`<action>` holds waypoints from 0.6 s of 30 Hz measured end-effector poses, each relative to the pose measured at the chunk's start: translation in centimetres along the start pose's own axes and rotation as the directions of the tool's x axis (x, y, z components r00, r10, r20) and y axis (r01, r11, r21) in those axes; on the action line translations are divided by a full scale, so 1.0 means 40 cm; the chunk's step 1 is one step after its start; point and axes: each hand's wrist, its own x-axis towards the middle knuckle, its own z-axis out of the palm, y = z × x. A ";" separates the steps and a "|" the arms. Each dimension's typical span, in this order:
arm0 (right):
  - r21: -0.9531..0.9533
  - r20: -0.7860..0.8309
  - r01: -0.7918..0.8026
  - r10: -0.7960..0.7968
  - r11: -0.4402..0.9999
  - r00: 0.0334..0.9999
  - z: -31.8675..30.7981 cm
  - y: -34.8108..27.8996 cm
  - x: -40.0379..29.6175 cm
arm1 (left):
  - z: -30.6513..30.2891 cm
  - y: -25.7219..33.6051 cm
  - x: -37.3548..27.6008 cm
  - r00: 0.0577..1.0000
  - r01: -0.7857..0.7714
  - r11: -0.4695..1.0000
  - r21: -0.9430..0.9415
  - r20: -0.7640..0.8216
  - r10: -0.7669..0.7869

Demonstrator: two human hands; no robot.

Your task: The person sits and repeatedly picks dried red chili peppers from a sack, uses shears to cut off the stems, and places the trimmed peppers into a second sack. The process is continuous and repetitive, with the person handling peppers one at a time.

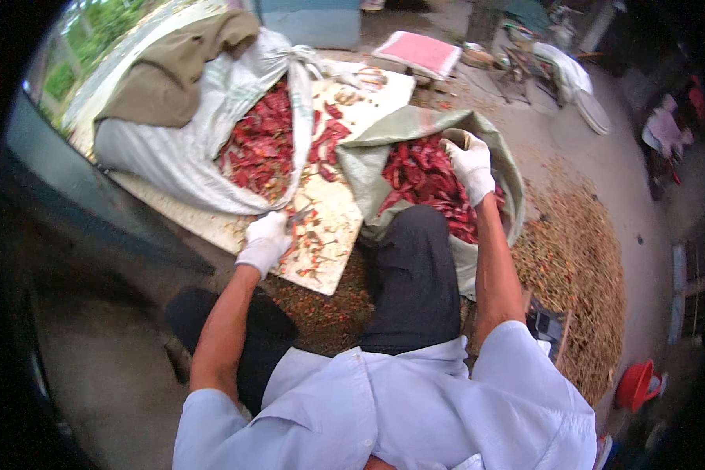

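My left hand (pixel 266 242), in a white glove, is at the near edge of a pale board (pixel 338 258). It grips what appear to be scissors (pixel 301 216), blurred and partly covered by the fingers. Cut stems and red scraps lie beside it. My right hand (pixel 469 161), gloved too, is over an open greenish woven sack (pixel 364 161) holding dried red chillies (pixel 414 167). Its fingers are curled, and whether anything is between them is hidden. On the board, a white woven sack (pixel 153 155) lies with its mouth open, more red chillies (pixel 261 144) spilling out.
Brown cloth (pixel 158 76) covers part of the white sack. A heap of stems and chaff (pixel 587 276) spreads on the floor at right, near a red plastic vessel (pixel 637 385). Beyond the board stands a low stool with a pink cushion (pixel 418 54). My knee (pixel 420 247) touches the greenish sack.
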 end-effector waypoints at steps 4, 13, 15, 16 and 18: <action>0.150 0.340 0.020 -0.071 0.988 0.938 0.190 -0.176 -0.024 | 0.006 0.007 -0.010 0.999 -0.048 0.996 0.076 0.024 0.046; 0.061 0.545 0.177 -0.181 0.982 0.819 0.471 -0.366 0.002 | -0.070 -0.119 0.142 0.913 -0.037 0.988 -0.149 -0.407 -0.027; 0.058 0.562 0.173 -0.176 0.983 0.809 0.492 -0.353 0.010 | -0.091 -0.198 0.229 0.878 -0.034 0.980 -0.197 -0.475 -0.064; 0.051 0.583 0.118 -0.126 0.992 0.803 0.501 -0.346 0.007 | -0.094 -0.231 0.271 0.873 -0.029 0.968 -0.248 -0.479 -0.096; 0.051 0.619 0.005 -0.035 0.999 0.785 0.505 -0.333 0.000 | -0.094 -0.290 0.350 0.875 0.039 0.971 -0.234 -0.462 -0.146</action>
